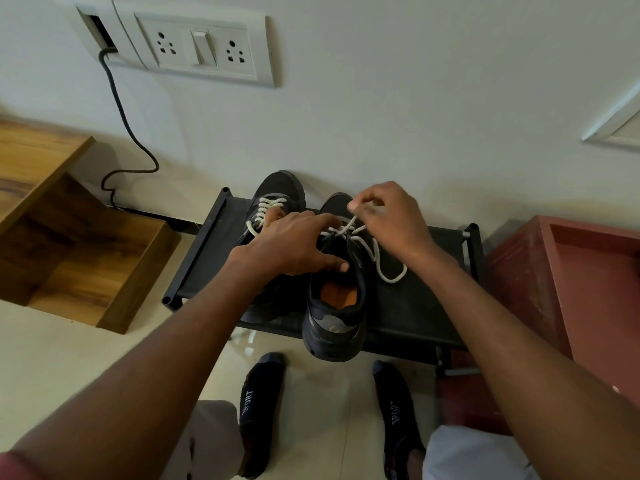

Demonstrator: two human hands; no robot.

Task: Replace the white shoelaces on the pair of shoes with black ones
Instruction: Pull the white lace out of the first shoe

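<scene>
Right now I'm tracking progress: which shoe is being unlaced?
The right shoe: its white lace is loosened and pinched by the right hand. The left shoe is fully laced.

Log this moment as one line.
phase: unlacing | right hand: pinching white lace | left hand: steadying right shoe | left shoe: laced white

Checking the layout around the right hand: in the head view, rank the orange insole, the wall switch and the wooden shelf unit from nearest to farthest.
1. Orange insole, just below the right hand.
2. Wall switch, up-left on the wall.
3. Wooden shelf unit, far left.
</scene>
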